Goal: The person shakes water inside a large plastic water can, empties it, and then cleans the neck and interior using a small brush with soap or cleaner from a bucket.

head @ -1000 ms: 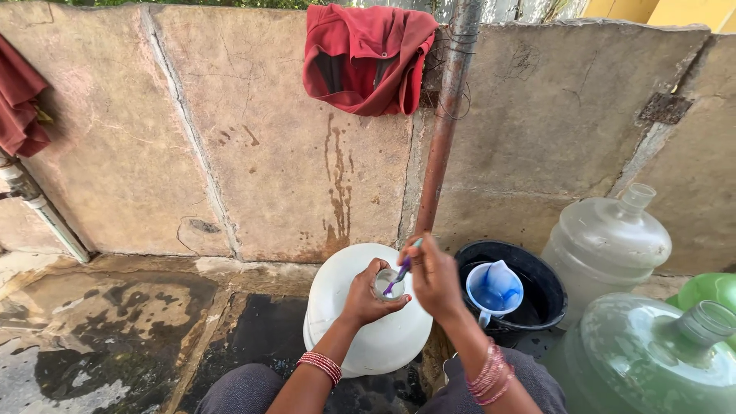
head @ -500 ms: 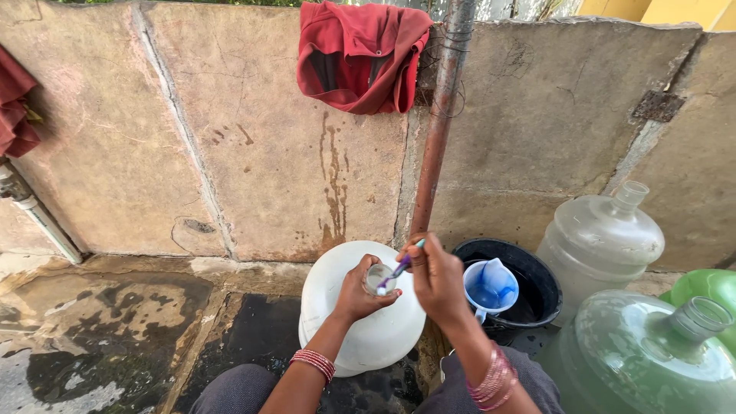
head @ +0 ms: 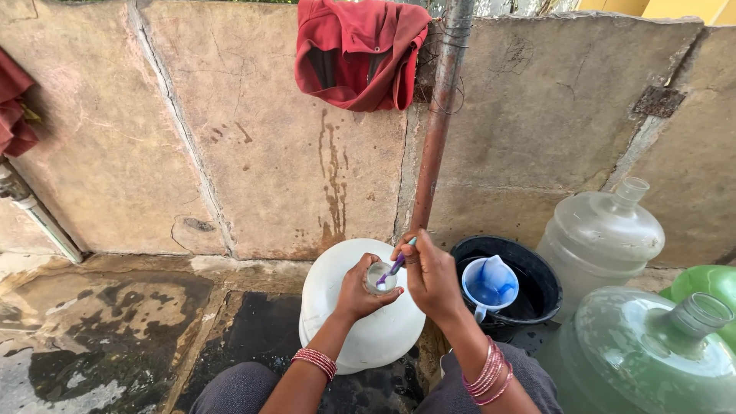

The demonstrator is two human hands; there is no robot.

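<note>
Both hands are working: I'm seeing the left hand [head: 354, 290] gripping the large white plastic water jug [head: 360, 322] at its upward-pointing neck, while the right hand [head: 431, 277] is pinching a purple-handled brush [head: 395, 266], apparently a toothbrush, slanting into the mouth.

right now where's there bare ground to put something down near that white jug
Free: the wet stone floor left of the white jug, along the wall. Crowded: right side, where the black bucket with the blue mug, clear jug and green jug sit packed together.
</note>
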